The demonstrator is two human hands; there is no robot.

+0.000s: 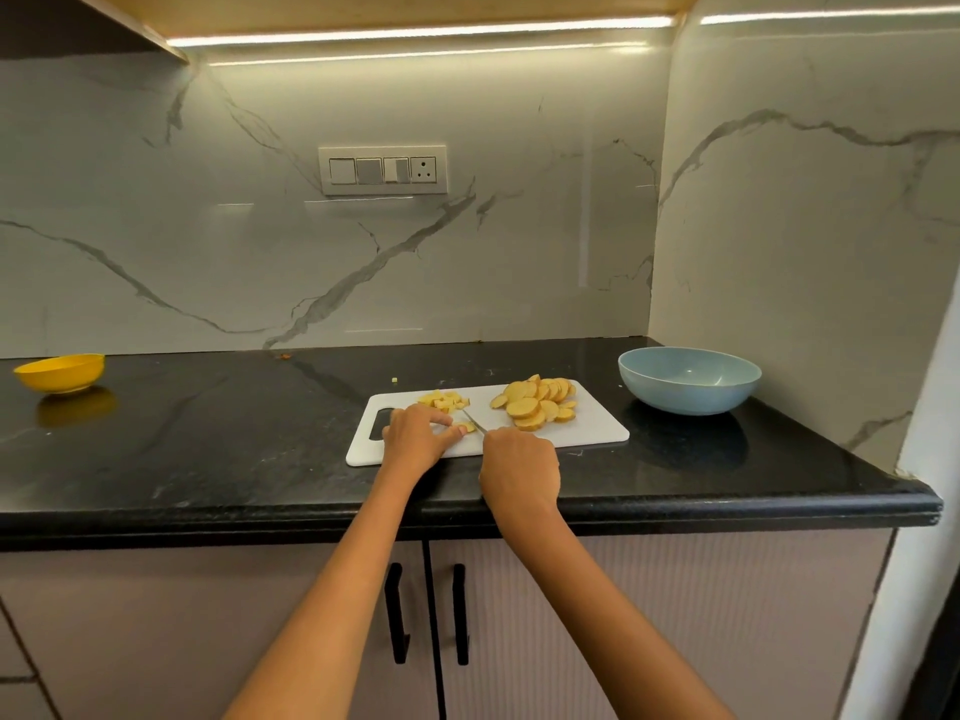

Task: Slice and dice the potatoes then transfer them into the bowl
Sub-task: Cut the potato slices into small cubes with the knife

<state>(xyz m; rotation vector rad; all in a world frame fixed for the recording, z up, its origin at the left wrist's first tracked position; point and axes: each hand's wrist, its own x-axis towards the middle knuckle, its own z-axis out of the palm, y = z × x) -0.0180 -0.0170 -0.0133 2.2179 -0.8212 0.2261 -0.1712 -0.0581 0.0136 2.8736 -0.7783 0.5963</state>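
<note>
hands: right hand (pixel 519 467) gripped knife (pixel 474 421), left hand (pixel 415 433) pinched a potato piece (pixel 468 427) mid-board | desk (pixel 208 449) carried cutting board (pixel 597 431) | blue bowl (pixel 689 379) right of board, well apart | potato slices (pixel 535 402) on board's right part | diced potato (pixel 444 400) at board's far left edge

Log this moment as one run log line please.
stage: dicing | left hand holds potato piece | right hand grips knife | slices piled on board
</note>
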